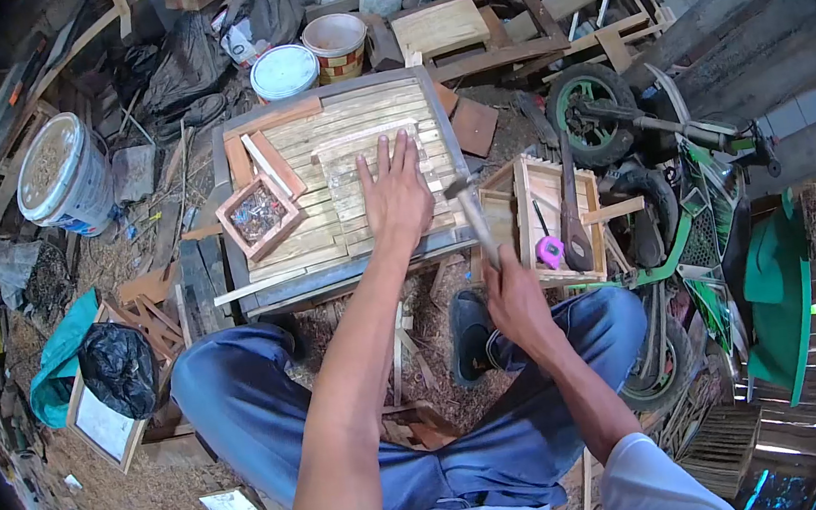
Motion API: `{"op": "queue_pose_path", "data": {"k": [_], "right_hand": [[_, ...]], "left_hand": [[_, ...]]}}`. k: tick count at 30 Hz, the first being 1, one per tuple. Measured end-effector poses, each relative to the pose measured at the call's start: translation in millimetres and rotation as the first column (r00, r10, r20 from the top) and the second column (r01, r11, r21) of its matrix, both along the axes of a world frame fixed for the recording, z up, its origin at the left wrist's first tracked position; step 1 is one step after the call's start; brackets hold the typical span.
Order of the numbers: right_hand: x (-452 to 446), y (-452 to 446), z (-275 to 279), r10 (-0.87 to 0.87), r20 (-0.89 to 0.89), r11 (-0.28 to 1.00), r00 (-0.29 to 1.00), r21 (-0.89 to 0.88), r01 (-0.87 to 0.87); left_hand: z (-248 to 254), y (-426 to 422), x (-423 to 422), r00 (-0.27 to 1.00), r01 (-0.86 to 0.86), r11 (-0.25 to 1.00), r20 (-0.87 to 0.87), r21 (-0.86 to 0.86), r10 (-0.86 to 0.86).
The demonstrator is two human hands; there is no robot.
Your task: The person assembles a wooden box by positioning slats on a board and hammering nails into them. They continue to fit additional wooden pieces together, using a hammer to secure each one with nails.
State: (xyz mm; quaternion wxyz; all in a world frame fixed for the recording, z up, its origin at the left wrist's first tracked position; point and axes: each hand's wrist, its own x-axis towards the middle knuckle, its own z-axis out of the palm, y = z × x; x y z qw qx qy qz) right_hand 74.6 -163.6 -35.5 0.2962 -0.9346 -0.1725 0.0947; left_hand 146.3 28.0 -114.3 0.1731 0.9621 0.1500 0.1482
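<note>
My left hand (397, 194) lies flat with fingers stretched on a pale slatted wooden piece (350, 201), which rests on the low slatted table (300, 144). To the right, my right hand (515, 295) is wrapped round the handle of a hammer (473, 211). The hammer's head is raised near the table's right edge, apart from my left hand. A small wooden box of nails (259, 218) sits at the table's left, beside loose reddish wood strips (275, 161).
Right of the table is a wooden crate (524, 232) with a pink tape measure (550, 252). Buckets (285, 72) stand behind the table, another bucket (67, 178) at left. A green bicycle or motorbike (672, 235) lies at right. Wood scraps cover the floor.
</note>
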Motion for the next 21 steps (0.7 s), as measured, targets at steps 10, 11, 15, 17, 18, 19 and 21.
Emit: {"op": "queue_pose_path", "data": {"k": [10,11,15,17,18,19,21], "right_hand": [[1,-1,-7,0.035,0.003,0.999,0.999,-0.003,-0.035],[0,3,5,-0.004,0.019,0.996,1.000,0.088,0.002],[-13,9,10,-0.073,0.057,0.980,0.996,0.190,0.061],[-4,-6,-38,0.032,0.022,0.999,0.999,0.013,-0.032],[-3,-5,-32,0.030,0.006,1.000,1.000,-0.004,-0.030],[3,-3,-25,0.033,0.026,0.999,0.999,0.016,-0.033],[3,-4,-14,0.034,0.033,0.998,0.999,0.042,-0.035]], "left_hand": [[3,0,-1,1.000,0.004,0.999,-0.009,-0.031,-0.004],[4,0,1,1.000,0.005,0.999,0.002,-0.034,-0.005],[-1,-1,-2,1.000,-0.001,0.999,0.016,-0.038,0.001],[2,-2,-1,1.000,0.002,0.999,0.025,-0.041,-0.001],[2,-2,-3,1.000,0.009,0.999,0.024,-0.046,-0.008],[3,-1,0,1.000,0.005,0.999,0.030,-0.050,-0.004],[0,-2,-1,0.999,0.003,0.999,0.041,-0.032,-0.002]]}}
